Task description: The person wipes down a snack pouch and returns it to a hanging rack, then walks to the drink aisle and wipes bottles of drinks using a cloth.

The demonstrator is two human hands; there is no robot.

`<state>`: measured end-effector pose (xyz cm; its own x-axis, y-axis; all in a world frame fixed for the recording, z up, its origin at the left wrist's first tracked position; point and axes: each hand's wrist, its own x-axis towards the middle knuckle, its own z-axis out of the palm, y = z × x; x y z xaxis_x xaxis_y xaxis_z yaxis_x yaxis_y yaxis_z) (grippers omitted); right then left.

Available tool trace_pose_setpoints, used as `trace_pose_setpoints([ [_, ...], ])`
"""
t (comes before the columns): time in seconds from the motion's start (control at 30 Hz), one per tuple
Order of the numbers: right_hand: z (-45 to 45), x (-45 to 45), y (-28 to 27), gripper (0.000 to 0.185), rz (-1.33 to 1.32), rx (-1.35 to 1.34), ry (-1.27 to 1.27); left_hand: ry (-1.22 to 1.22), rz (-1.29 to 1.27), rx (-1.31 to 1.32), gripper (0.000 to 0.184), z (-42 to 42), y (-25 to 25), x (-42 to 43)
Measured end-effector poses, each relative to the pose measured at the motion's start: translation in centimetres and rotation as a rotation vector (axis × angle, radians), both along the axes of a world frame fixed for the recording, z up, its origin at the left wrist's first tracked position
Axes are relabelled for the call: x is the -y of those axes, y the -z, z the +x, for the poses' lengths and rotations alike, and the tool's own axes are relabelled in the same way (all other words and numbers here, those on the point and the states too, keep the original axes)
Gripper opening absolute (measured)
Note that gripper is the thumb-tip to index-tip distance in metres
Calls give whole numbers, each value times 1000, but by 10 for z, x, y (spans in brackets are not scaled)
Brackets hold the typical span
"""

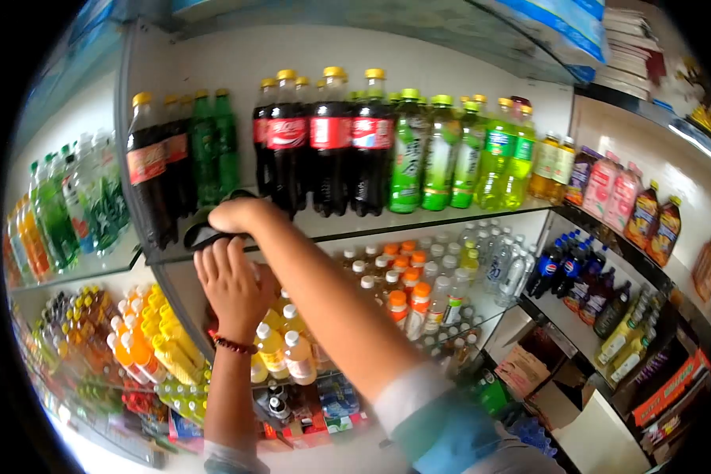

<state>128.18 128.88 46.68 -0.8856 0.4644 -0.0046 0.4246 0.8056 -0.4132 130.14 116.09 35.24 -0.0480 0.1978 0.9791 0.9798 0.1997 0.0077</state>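
Note:
My right hand reaches across to the upper shelf, its fingers curled against a dark, curved object with a greyish patch; I cannot make out what it is. Below it is my left hand, a beaded bracelet at the wrist. Its fingers stretch up to the shelf edge beside that dark object. Just left of the hands stands a cola bottle with a yellow cap. Dark green bottles are behind the hands. To the right, a row of red-labelled cola bottles stands upright.
Green-labelled bottles continue along the glass shelf. Underneath are white- and orange-capped bottles and yellow drinks. A side rack holds Pepsi bottles. An open cardboard box sits low right. A vertical divider stands at left.

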Motion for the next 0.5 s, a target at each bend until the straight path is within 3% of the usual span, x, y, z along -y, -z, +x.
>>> trace_pose_setpoints([
  [0.1, -2, 2, 2, 53, 5, -56, 90, -30, 9, -26, 43, -3, 4, -3],
  [0.33, 16, 13, -1, 49, 66, -57, 31, 10, 25, -92, 43, -11, 5, -2],
  [0.5, 19, 18, 4, 47, 70, -106, -9, 113, 124, -181, 56, -15, 8, 2],
])
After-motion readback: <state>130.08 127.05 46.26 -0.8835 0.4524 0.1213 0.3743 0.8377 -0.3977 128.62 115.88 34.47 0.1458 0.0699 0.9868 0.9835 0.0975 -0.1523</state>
